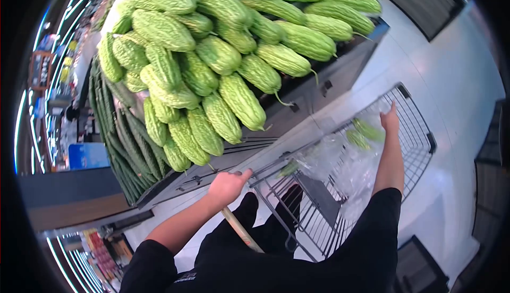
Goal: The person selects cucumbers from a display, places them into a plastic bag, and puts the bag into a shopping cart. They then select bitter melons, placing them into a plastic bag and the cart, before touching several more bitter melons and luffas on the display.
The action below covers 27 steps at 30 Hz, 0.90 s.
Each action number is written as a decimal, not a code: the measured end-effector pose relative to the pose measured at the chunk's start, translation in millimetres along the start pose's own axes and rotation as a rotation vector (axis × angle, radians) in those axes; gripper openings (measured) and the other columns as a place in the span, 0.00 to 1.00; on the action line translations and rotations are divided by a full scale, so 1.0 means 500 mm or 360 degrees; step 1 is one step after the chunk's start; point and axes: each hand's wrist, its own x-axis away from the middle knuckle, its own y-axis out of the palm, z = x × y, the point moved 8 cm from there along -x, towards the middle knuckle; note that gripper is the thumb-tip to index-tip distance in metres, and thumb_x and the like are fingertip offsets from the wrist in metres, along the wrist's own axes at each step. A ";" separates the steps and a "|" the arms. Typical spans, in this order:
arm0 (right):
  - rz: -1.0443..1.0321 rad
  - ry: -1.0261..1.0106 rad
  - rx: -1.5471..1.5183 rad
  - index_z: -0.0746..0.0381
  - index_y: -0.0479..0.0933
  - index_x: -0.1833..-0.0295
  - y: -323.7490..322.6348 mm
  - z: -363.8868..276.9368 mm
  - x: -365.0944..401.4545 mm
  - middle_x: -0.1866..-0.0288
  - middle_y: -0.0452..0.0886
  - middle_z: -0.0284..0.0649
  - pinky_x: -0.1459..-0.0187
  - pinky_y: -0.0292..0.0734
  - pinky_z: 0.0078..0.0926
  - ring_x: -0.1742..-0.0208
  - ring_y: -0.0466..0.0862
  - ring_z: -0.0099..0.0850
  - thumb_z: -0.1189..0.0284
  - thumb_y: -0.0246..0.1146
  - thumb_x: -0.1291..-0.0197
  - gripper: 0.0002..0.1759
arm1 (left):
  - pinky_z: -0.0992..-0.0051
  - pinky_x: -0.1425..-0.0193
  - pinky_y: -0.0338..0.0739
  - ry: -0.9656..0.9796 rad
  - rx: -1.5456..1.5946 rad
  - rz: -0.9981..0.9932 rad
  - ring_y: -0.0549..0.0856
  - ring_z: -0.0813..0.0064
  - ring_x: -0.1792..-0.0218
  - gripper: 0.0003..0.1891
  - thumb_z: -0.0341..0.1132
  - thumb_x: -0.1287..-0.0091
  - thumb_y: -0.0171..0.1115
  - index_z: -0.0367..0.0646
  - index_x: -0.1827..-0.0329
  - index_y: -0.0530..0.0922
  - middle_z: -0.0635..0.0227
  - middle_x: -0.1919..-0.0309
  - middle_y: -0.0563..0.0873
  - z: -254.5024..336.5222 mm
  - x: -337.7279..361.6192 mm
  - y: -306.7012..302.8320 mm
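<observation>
My left hand (229, 188) is closed around the near left end of the shopping cart's handle (241, 229), its thumb toward the basket corner. My right arm reaches over the wire shopping cart (417, 144). My right hand (390, 119) is near the far end, fingers curled at the top of a clear plastic bag (332, 157); its grip is only partly visible. Green vegetables (366, 132) show through the plastic inside the cart. Heaped on the display in front of the cart are many pale green bitter melons (220, 54).
Long dark green cucumbers (125, 139) lie left of the bitter melons on the dark display stand (350, 62). Dark crates (425, 1) stand at the upper right, with another dark stand (422, 266) at lower right. Lit store shelves (53, 96) line the left.
</observation>
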 end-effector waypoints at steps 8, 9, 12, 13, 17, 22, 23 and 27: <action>-0.0066 -0.0371 0.0365 0.62 0.83 0.50 -0.018 -0.018 0.100 0.56 0.86 0.55 0.50 0.81 0.51 0.51 0.86 0.55 0.62 0.65 0.35 0.16 | 0.57 0.64 0.82 0.0007 0.0055 -0.0091 0.89 0.54 0.65 0.17 0.30 0.34 0.54 0.47 0.42 0.72 0.58 0.69 0.88 0.039 -0.026 -0.007; 0.0019 -0.0454 0.0337 0.62 0.83 0.51 -0.041 -0.017 0.117 0.58 0.86 0.56 0.52 0.80 0.53 0.53 0.86 0.56 0.63 0.63 0.34 0.15 | 0.57 0.64 0.82 0.0003 0.0067 -0.0059 0.89 0.54 0.65 0.17 0.30 0.34 0.54 0.47 0.42 0.72 0.58 0.69 0.88 0.040 -0.031 -0.012; 0.0172 -0.0432 0.0258 0.64 0.82 0.54 -0.167 -0.016 0.187 0.59 0.86 0.56 0.53 0.79 0.54 0.55 0.85 0.56 0.64 0.63 0.34 0.13 | 0.57 0.63 0.82 0.0021 0.0090 -0.0018 0.89 0.53 0.65 0.15 0.29 0.35 0.56 0.46 0.44 0.73 0.57 0.69 0.88 0.050 -0.038 -0.019; 0.0197 -0.0456 0.0265 0.64 0.82 0.54 -0.199 -0.023 0.208 0.59 0.86 0.56 0.53 0.79 0.54 0.55 0.85 0.56 0.64 0.63 0.34 0.13 | 0.57 0.63 0.82 0.0030 0.0084 0.0003 0.89 0.53 0.65 0.15 0.29 0.35 0.56 0.45 0.45 0.73 0.57 0.69 0.88 0.053 -0.040 -0.025; 0.0356 -0.0553 0.0173 0.64 0.81 0.58 -0.338 -0.018 0.263 0.63 0.85 0.56 0.59 0.76 0.54 0.59 0.85 0.55 0.66 0.63 0.33 0.11 | 0.56 0.64 0.82 0.0048 0.0129 0.0106 0.89 0.52 0.66 0.15 0.29 0.37 0.59 0.44 0.47 0.75 0.57 0.70 0.88 0.066 -0.046 -0.035; 0.0845 -0.0964 0.0134 0.64 0.79 0.62 -0.591 -0.128 0.473 0.65 0.83 0.52 0.60 0.73 0.49 0.62 0.82 0.52 0.71 0.65 0.36 0.07 | 0.56 0.65 0.83 0.0097 0.0188 0.0280 0.90 0.53 0.65 0.15 0.29 0.38 0.61 0.43 0.48 0.76 0.57 0.70 0.89 0.072 -0.050 -0.043; 0.0952 -0.1191 0.0133 0.65 0.78 0.64 -0.661 -0.198 0.572 0.65 0.81 0.50 0.59 0.72 0.46 0.60 0.79 0.50 0.74 0.66 0.39 0.06 | 0.56 0.65 0.83 0.0113 0.0196 0.0298 0.90 0.53 0.64 0.15 0.29 0.39 0.62 0.42 0.49 0.76 0.57 0.70 0.89 0.074 -0.053 -0.041; 0.1258 -0.1756 -0.0011 0.68 0.74 0.70 -0.837 -0.368 0.823 0.66 0.76 0.44 0.56 0.70 0.41 0.59 0.73 0.46 0.79 0.67 0.45 0.08 | 0.58 0.66 0.84 0.0167 0.0193 0.0281 0.90 0.54 0.65 0.17 0.29 0.39 0.63 0.41 0.46 0.77 0.58 0.69 0.89 0.088 -0.061 -0.049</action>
